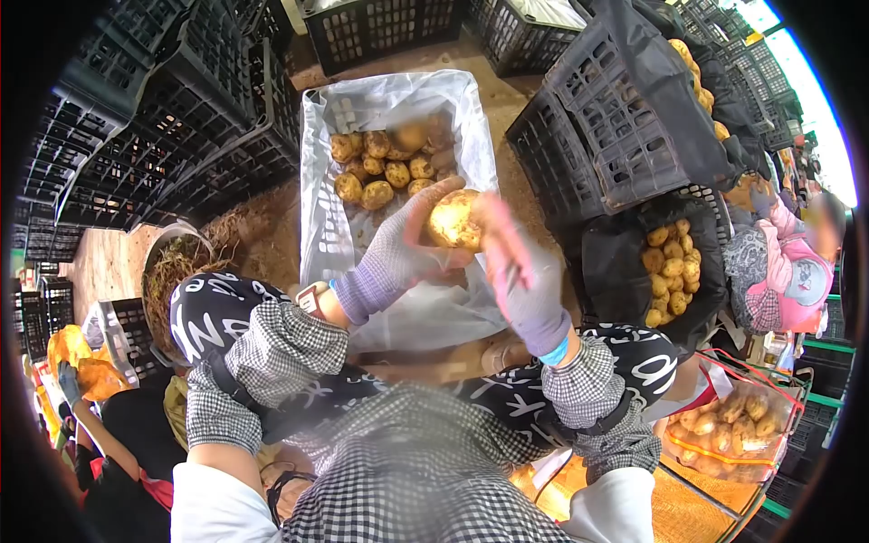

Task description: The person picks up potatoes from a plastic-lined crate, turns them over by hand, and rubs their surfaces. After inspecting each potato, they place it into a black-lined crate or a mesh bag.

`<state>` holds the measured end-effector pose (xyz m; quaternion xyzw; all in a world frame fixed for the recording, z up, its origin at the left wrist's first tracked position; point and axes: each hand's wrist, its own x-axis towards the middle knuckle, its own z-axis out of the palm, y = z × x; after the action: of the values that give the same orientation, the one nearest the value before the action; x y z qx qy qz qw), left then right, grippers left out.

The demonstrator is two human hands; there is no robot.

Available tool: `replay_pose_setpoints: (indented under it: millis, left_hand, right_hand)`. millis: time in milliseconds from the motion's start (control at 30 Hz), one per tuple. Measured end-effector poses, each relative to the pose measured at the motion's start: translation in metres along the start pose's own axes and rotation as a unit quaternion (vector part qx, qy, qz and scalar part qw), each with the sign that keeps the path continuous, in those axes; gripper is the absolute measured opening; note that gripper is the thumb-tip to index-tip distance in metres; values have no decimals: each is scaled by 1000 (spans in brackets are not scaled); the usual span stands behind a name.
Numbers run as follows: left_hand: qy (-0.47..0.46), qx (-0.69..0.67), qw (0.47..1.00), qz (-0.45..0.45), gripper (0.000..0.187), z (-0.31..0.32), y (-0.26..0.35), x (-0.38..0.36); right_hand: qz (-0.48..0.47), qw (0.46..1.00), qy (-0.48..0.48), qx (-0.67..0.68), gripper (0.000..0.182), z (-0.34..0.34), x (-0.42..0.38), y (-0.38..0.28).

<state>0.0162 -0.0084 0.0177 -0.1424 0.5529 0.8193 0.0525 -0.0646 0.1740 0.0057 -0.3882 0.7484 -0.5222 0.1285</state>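
Head view looks down on stacked black crates (pixel 163 109) walling the upper left of the frame, with more black crates (pixel 615 118) tipped at the upper right, leaving only a narrow strip of dirt floor between. In that gap, at upper centre, sits a plastic-lined crate (pixel 317 181), its white liner folded over the rim and a small heap of potatoes (pixel 385 167) at its far end, with bare liner nearer. A black bag of potatoes (pixel 670 271) crowds the right edge, beside another person in pink (pixel 792 271). Just below the lined crate, mid-frame, the gloved left hand (pixel 389 258) and gloved right hand (pixel 525 271) close their fingers around one potato (pixel 454 222), held between them above the crate's near edge.
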Motion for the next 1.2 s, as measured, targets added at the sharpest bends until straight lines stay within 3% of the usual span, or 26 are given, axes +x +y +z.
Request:
replay_pose_setpoints:
  millis: [67,133,167,233,300,367,500,533,633,667,700,733,767,967,1033,1133,1200]
  left_hand:
    - [12,12,1000,9,89,-1,-1,0]
    - [24,59,998,27,88,1,0,-2]
    - [34,104,992,56,87,2,-2,-2]
    - [56,277,939,194,86,2,-14,2]
    - [83,361,907,200,87,-1,-19,2]
    - [99,414,884,194,88,-2,-21,1]
    - [96,457,862,197,88,2,-16,0]
    - [95,465,855,208,88,3,-14,1]
    - [84,280,933,209,82,-7,-30,13]
    - [62,256,952,154,77,-14,-33,15]
    - [9,77,991,107,76,-17,-35,13]
    - [-43,-104,992,58,74,-20,-35,11]
    - [-94,-282,955,7,73,-23,-35,10]
    - [-81,-260,962,-22,65,-26,-41,10]
    - [-79,-264,961,-23,65,-23,-45,9]
    - [-100,-293,951,-17,66,-21,-44,11]
    - [-91,-307,946,-39,66,-21,-42,11]
  right_hand:
    - [-37,999,-33,-20,42,1,-2,1]
    - [-74,997,25,1,41,2,3,4]
    - [-30,998,39,32,41,0,6,5]
    - [15,997,49,51,40,-3,9,4]
    - [18,999,42,30,42,1,9,-1]
    - [-48,998,-4,-42,42,14,1,3]
    - [120,990,49,49,43,-4,16,3]
    - [100,994,35,26,42,-1,14,2]
    - [-6,990,-50,-131,41,7,4,-5]
    - [-7,999,-27,-40,41,10,3,-4]
    - [-12,999,-5,52,41,12,2,-3]
    - [37,989,39,140,42,7,7,-1]
    - [85,967,83,227,43,0,13,1]
    - [61,987,14,150,44,1,7,-1]
    - [34,994,-85,53,46,-5,1,-1]
    - [-11,989,25,147,49,0,10,9]
    - [58,986,54,149,47,-13,13,7]
